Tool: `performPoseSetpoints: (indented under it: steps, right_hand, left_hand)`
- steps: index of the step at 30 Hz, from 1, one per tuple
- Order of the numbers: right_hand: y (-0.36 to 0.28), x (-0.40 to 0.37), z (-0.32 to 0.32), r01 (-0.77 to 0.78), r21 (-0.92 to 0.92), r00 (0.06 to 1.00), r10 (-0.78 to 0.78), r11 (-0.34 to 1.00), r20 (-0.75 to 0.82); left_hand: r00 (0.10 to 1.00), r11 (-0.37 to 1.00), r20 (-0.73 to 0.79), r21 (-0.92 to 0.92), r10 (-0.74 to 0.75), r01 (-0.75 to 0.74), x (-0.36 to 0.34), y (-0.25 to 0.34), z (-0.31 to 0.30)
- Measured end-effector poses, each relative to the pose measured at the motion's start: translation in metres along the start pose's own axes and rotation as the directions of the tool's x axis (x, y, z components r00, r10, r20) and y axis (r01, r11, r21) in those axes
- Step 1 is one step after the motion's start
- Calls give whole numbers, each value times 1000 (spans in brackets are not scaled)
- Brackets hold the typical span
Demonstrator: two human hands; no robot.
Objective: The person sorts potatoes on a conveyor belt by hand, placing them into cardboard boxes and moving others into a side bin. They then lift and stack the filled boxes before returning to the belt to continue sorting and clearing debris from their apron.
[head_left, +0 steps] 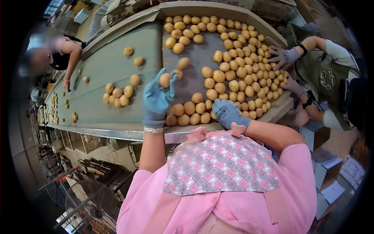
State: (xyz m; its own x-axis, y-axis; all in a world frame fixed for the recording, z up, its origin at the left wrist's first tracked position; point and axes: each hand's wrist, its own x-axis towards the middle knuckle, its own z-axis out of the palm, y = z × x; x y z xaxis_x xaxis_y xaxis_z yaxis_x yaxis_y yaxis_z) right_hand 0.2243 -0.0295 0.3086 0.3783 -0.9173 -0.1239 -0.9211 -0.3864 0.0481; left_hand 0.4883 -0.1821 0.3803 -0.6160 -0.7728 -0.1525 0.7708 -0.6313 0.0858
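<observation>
Within the left hand's [156, 97] grip: one potato [165, 80], clamped at its sides, presumably against rolling. To grip's right: massed potatoes [241, 72], bordered by right hand [230, 113], perhaps damming them; closure cannot be told. Beneath: worktop [195, 58].

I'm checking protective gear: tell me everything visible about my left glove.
Your left glove looks like coated fabric, light blue over the hand with a greyer cuff. It is upright, fingers pointing away from you, around a potato, near the green belt's edge. A pale band circles the wrist beside the cuff.
</observation>
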Motion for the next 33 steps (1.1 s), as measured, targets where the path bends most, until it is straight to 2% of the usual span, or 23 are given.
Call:
performPoseSetpoints:
  steps: [1,2,5,7,9,10,11,13,15,16,17,18,19,20,22,23,25,26,28,29,30,32,33]
  right_hand:
    - [-2,2,-8,-93,59,995,94,994,-16]
    - [-2,6,-9,-103,72,995,103,992,10]
    - [0,14,-9,-141,70,990,138,988,43]
    - [11,15,-6,-40,132,999,40,990,2]
    - [31,10,-21,55,251,998,-59,966,8]
    - [44,6,-38,91,342,993,-109,935,33]
    - [59,9,-57,107,429,978,-173,897,119]
    - [97,17,-59,188,491,965,-253,850,69]
    - [143,59,-96,7,276,1000,-2,961,-18]
    - [163,83,-118,-169,123,963,191,978,-188]
    - [178,103,-129,-296,65,858,296,953,-421]
    - [183,112,-128,-244,105,764,258,964,-591]
    - [188,121,-128,-180,121,641,210,976,-738]
    - [173,126,-129,-51,273,679,234,961,-696]
    - [120,126,-104,91,519,893,162,850,-421]
    - [94,130,-84,248,536,863,67,807,-500]
    - [46,123,-87,235,511,899,16,827,-439]
    - [31,124,-66,151,385,910,24,910,-415]
    - [22,150,-22,179,552,866,137,814,-482]
    - [24,151,-25,151,580,894,140,801,-425]
    - [26,146,-28,118,602,923,136,790,-360]
    - [30,139,-44,97,722,925,206,685,-320]
    - [26,135,-60,36,802,930,273,597,-245]
  left_hand:
    - [1000,1000,3,-6,-3,3,0,-2,1]
    - [1000,1000,8,-14,-6,6,0,-3,1]
    - [987,891,-12,431,161,-140,-2,-10,8]
    - [961,689,-6,698,276,-194,-4,-18,22]
    - [935,363,97,904,340,-226,-4,-20,28]
    - [921,178,154,957,359,-230,-4,-22,31]
    - [922,215,136,950,363,-225,-5,-25,34]
    - [928,151,152,965,339,-214,-7,-25,37]
    - [930,73,183,973,318,-217,-7,-23,34]
    - [926,87,196,968,322,-235,-8,-23,34]
    - [920,97,212,962,329,-256,-9,-22,34]
    - [912,103,232,954,337,-281,-9,-18,35]
    - [878,141,216,943,428,-300,-9,-16,37]
    - [837,176,192,930,513,-322,-9,-17,39]
    - [764,257,127,896,632,-362,-10,-15,36]
    - [735,296,99,873,671,-387,-10,-8,31]
    - [710,342,44,854,703,-392,-13,-5,38]
    - [739,152,130,941,661,-302,-16,-1,22]
    - [777,237,70,932,625,-275,-17,2,26]
    - [758,229,95,923,645,-310,-14,1,16]
    - [778,386,18,861,628,-332,-13,-2,23]
    - [856,634,32,658,515,-406,-10,1,18]
    - [875,753,-33,526,482,-395,-6,1,14]
